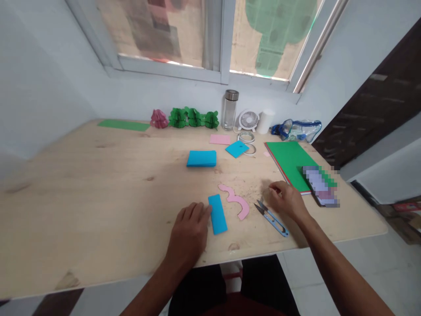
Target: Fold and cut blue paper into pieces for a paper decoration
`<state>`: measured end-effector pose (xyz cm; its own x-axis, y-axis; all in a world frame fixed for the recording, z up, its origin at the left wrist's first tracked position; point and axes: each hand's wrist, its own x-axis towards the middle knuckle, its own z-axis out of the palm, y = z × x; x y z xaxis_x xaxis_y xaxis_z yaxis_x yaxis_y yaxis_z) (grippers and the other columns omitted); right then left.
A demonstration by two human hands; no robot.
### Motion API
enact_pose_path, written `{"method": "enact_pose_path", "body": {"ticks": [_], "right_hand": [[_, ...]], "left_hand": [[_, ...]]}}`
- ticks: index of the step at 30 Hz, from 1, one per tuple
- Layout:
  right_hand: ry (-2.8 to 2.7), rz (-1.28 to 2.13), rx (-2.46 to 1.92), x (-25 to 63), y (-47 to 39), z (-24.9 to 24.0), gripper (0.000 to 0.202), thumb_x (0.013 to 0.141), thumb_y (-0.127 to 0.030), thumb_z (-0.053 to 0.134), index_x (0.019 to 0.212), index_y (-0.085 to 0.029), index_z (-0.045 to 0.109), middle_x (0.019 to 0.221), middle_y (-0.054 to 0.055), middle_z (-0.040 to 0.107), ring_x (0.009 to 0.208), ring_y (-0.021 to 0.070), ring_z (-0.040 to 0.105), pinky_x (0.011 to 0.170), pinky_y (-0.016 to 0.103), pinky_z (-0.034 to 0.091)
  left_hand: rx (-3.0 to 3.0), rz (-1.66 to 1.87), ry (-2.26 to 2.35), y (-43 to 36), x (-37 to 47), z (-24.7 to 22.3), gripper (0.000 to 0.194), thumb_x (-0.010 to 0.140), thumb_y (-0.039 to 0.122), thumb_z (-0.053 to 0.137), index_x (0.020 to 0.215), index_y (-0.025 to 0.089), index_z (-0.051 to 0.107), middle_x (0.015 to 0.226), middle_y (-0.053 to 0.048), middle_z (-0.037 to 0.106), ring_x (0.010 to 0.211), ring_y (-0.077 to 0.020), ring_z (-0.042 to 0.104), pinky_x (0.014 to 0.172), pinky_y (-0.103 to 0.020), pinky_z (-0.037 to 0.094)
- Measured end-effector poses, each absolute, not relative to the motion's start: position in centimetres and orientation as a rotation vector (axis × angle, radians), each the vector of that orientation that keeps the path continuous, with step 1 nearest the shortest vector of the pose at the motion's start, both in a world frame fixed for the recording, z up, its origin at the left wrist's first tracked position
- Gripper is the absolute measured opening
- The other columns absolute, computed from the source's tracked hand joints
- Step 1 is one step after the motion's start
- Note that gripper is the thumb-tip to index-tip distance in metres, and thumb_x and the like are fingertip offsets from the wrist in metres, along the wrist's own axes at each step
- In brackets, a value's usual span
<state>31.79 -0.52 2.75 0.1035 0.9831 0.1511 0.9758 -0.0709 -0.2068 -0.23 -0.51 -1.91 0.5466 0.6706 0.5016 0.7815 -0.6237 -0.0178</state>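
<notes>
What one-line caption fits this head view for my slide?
Left hand touches a folded blue paper strip; right hand rests beside small snips and a pink cutout.

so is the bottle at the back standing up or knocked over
Upright. The clear bottle stands on its base on the table by the wall, metal cap on top, between the green paper ornaments and the small white fan.

Soft daylight from the wide white-framed window (220, 39) beyond my hands lights the pale wooden tabletop (98, 184) evenly, leaving only faint shadows under my left hand (189, 232) and right hand (287, 202), while edges bow outward and a pixelated patch sits right of them.
</notes>
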Motion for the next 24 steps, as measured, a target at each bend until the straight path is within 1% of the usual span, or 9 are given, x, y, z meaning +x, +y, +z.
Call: {"method": "enact_pose_path", "body": {"ticks": [4,11,15,20,24], "right_hand": [[-2.011,-0.006,-2.141,31.8,5.3,3.5,0.024,0.088,-0.025,0.047,0.094,-0.021,0.07,0.095,0.005,0.074,0.083,0.0168,0.066,0.068,0.024,0.044],[-2.136,-0.224,-2.216,29.7,17.7,6.0,0.033,0.096,-0.027,0.038,0.107,-0.019,0.069,0.108,0.012,0.072,0.096,0.0235,0.065,0.072,0.028,0.042],[-2.29,-0.327,-2.21,28.3,23.1,6.2,0.034,0.097,-0.025,0.038,0.113,-0.02,0.067,0.11,0.013,0.071,0.098,0.024,0.065,0.075,0.03,0.041],[-2.543,-0.471,-2.119,27.5,26.9,5.7,0.031,0.092,-0.014,0.042,0.107,-0.016,0.069,0.11,0.017,0.069,0.101,0.0252,0.061,0.081,0.033,0.038],[-2.731,-0.563,-2.008,27.6,28.4,5.7,0.027,0.09,-0.011,0.044,0.099,-0.013,0.07,0.11,0.019,0.068,0.105,0.0265,0.058,0.083,0.035,0.036]], "left_hand": [[-2.509,-0.701,-1.192,-0.5,-0.3,-2.0,0.038,0.082,0.004,0.044,0.113,0.011,0.065,0.109,-0.016,0.065,0.101,-0.0289,0.057,0.088,-0.044,0.047],[-2.494,-0.758,-1.226,-0.6,-0.5,-2.2,0.041,0.082,0.002,0.04,0.112,0.013,0.066,0.109,-0.014,0.066,0.103,-0.0272,0.057,0.091,-0.044,0.047],[-2.5,-0.854,-1.261,-0.4,-0.5,-2.6,0.04,0.083,0.003,0.039,0.111,0.015,0.066,0.109,-0.012,0.066,0.105,-0.0273,0.057,0.093,-0.044,0.046],[-2.497,-0.929,-1.26,0.0,-1.1,-3.7,0.035,0.089,0.01,0.038,0.111,0.017,0.065,0.107,-0.01,0.067,0.106,-0.0263,0.057,0.095,-0.043,0.044],[-2.511,-0.857,-1.185,0.2,-1.7,-4.3,0.032,0.091,0.018,0.044,0.116,0.02,0.063,0.108,-0.008,0.066,0.108,-0.0254,0.056,0.096,-0.042,0.042]]}}
